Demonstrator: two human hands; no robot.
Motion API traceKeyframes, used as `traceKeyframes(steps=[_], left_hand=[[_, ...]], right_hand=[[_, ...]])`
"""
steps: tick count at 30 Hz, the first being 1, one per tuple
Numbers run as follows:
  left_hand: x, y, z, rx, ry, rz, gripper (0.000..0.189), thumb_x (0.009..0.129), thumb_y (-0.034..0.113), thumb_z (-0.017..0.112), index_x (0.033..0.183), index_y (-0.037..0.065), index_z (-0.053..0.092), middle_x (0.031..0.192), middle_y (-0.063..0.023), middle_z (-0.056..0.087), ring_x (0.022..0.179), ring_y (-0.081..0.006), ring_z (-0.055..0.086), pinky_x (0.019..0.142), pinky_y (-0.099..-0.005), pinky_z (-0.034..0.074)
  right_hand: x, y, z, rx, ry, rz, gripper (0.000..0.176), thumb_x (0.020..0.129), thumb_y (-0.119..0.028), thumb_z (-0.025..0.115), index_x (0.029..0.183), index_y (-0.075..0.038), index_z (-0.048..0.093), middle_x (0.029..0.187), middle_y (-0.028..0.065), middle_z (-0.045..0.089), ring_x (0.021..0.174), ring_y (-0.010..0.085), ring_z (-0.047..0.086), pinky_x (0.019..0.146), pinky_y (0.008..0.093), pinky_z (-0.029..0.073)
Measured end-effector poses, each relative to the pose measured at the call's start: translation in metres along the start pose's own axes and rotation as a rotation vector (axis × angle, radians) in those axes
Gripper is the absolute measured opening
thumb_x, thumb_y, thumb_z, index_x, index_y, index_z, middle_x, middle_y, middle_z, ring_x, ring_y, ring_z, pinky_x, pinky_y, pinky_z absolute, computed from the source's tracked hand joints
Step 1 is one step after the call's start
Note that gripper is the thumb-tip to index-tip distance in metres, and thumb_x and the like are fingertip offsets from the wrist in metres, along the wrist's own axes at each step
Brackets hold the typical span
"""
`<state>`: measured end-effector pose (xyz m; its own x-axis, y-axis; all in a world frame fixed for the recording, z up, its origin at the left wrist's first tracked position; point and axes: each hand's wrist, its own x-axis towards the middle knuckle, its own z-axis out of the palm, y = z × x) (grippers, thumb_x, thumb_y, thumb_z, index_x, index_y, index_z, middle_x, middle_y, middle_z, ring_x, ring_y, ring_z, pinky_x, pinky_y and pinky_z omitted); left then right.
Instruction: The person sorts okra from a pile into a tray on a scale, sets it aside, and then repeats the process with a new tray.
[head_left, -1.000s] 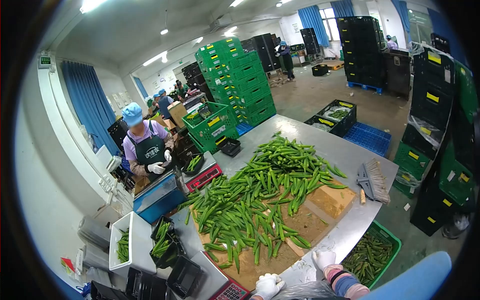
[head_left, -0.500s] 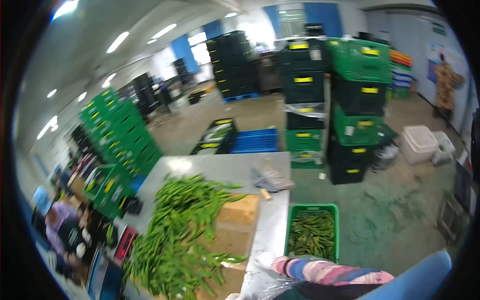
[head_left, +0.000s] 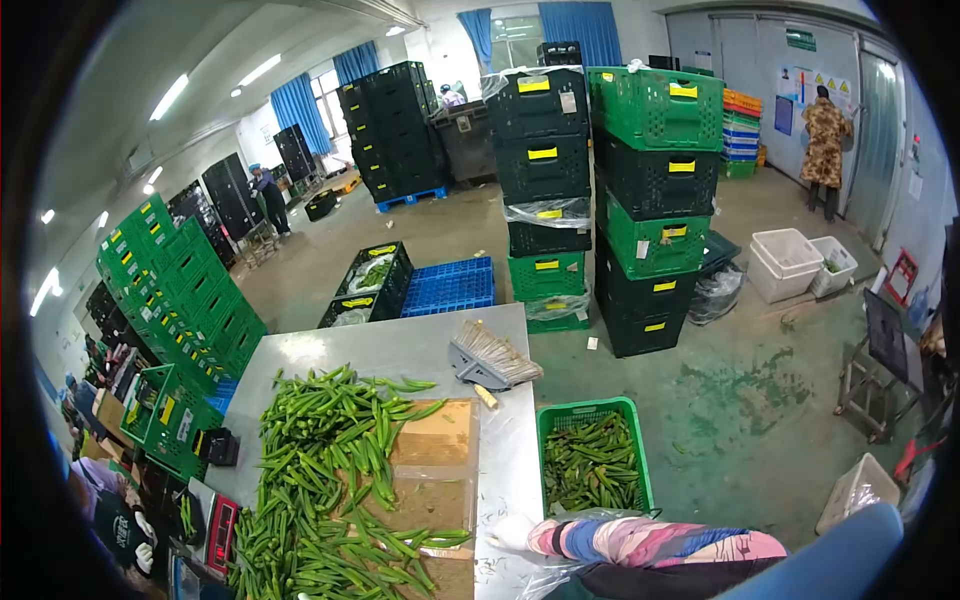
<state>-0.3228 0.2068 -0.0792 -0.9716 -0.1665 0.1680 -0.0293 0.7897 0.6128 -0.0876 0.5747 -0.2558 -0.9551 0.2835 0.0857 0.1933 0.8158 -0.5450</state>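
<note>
My right hand (head_left: 508, 533), in a white glove below a pink, blue and white sleeve, rests at the right edge of the metal table (head_left: 300, 340). Its fingers are too small and indistinct to read. Left of it, a large heap of green okra (head_left: 310, 450) covers the table and part of some brown cardboard (head_left: 435, 435). Clear plastic (head_left: 545, 578) lies under my right forearm. Beyond the hand, a green crate (head_left: 647, 470) on the floor holds darker okra (head_left: 592, 462). My left hand is out of view.
A hand brush (head_left: 497, 358) lies at the table's far right corner. A red-fronted scale (head_left: 221, 535) stands at the left, near a co-worker (head_left: 115, 520). Stacked crates (head_left: 655, 200) and a blue pallet (head_left: 450, 287) stand beyond. Another person (head_left: 826, 140) is near the door.
My view has turned to the right, so the table and crates sit further left. A bit of white glove at the bottom edge is gone from view. My right hand stays by the table edge.
</note>
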Motion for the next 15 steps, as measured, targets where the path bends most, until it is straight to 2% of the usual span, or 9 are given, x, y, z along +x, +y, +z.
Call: traceKeyframes(steps=[2,3,4,6,7,10,12,13,15], left_hand=[[-0.032,0.027,-0.029,0.649,0.086,0.362,0.097,0.075,0.054,0.082,0.153,0.015,0.04,0.143,-0.0216,0.055,0.128,-0.0351,0.057,0.1,-0.0451,0.051],[-0.039,0.036,-0.034,0.741,0.081,0.424,0.104,0.071,0.057,0.085,0.154,0.017,0.038,0.143,-0.0227,0.054,0.128,-0.036,0.057,0.099,-0.0462,0.053],[-0.018,0.007,-0.012,0.625,-0.01,0.302,0.096,0.076,0.056,0.08,0.153,0.016,0.04,0.143,-0.0231,0.054,0.125,-0.0371,0.059,0.099,-0.0457,0.053],[0.037,-0.075,0.045,-0.309,-0.199,-0.272,0.08,0.087,0.054,0.07,0.15,0.012,0.044,0.144,-0.024,0.054,0.12,-0.0392,0.061,0.101,-0.0446,0.053],[0.051,-0.092,0.059,-0.519,-0.229,-0.386,0.073,0.093,0.052,0.065,0.149,0.01,0.046,0.144,-0.0244,0.054,0.118,-0.0402,0.062,0.101,-0.0441,0.053],[0.023,-0.028,0.046,0.373,-0.171,-0.254,0.081,0.09,0.068,0.055,0.153,0.018,0.043,0.138,-0.0198,0.06,0.118,-0.0417,0.062,0.095,-0.0516,0.053],[0.01,0.012,0.044,0.595,-0.241,-0.397,0.09,0.084,0.079,0.051,0.155,0.025,0.04,0.14,-0.0182,0.059,0.122,-0.0455,0.058,0.096,-0.0627,0.046],[0.015,-0.017,0.073,0.633,-0.137,-0.347,0.094,0.08,0.083,0.052,0.154,0.025,0.042,0.143,-0.0223,0.054,0.13,-0.0455,0.051,0.102,-0.0687,0.037],[-0.001,0.016,0.078,0.711,-0.126,-0.326,0.09,0.083,0.078,0.052,0.153,0.023,0.041,0.148,-0.0179,0.05,0.137,-0.0441,0.044,0.108,-0.0698,0.029]], right_hand=[[-0.004,-0.007,-0.013,0.009,-0.137,0.075,0.032,0.095,-0.036,0.054,0.105,-0.008,0.065,0.092,0.0171,0.07,0.081,0.0371,0.068,0.074,0.0475,0.056],[-0.003,-0.009,-0.031,0.075,-0.18,0.086,0.037,0.095,-0.039,0.051,0.111,-0.008,0.065,0.101,0.0173,0.07,0.089,0.0364,0.066,0.081,0.0484,0.053],[-0.004,-0.007,-0.05,0.145,-0.237,0.088,0.043,0.096,-0.042,0.047,0.117,-0.009,0.064,0.111,0.0175,0.069,0.098,0.0358,0.065,0.088,0.0493,0.051],[-0.001,-0.002,-0.054,0.172,-0.25,0.083,0.041,0.097,-0.041,0.047,0.113,-0.009,0.067,0.106,0.0188,0.069,0.095,0.0352,0.066,0.088,0.0487,0.052],[0.0,0.002,-0.052,0.147,-0.244,0.088,0.04,0.097,-0.041,0.048,0.11,-0.009,0.068,0.104,0.0194,0.07,0.094,0.0349,0.067,0.088,0.0484,0.052],[-0.003,-0.001,-0.044,0.067,-0.25,0.135,0.039,0.099,-0.04,0.048,0.104,-0.009,0.071,0.097,0.0214,0.07,0.09,0.034,0.069,0.087,0.0475,0.053],[-0.001,-0.007,-0.042,0.018,-0.247,0.183,0.039,0.099,-0.04,0.049,0.1,-0.009,0.073,0.092,0.0227,0.071,0.088,0.0333,0.07,0.087,0.0469,0.053],[-0.001,-0.009,-0.039,-0.003,-0.245,0.199,0.039,0.1,-0.039,0.049,0.098,-0.01,0.075,0.09,0.0233,0.071,0.086,0.033,0.071,0.086,0.0466,0.054],[0.005,-0.016,-0.029,-0.013,-0.264,0.19,0.041,0.101,-0.039,0.049,0.094,-0.01,0.077,0.085,0.0246,0.071,0.084,0.0324,0.072,0.086,0.046,0.054]])
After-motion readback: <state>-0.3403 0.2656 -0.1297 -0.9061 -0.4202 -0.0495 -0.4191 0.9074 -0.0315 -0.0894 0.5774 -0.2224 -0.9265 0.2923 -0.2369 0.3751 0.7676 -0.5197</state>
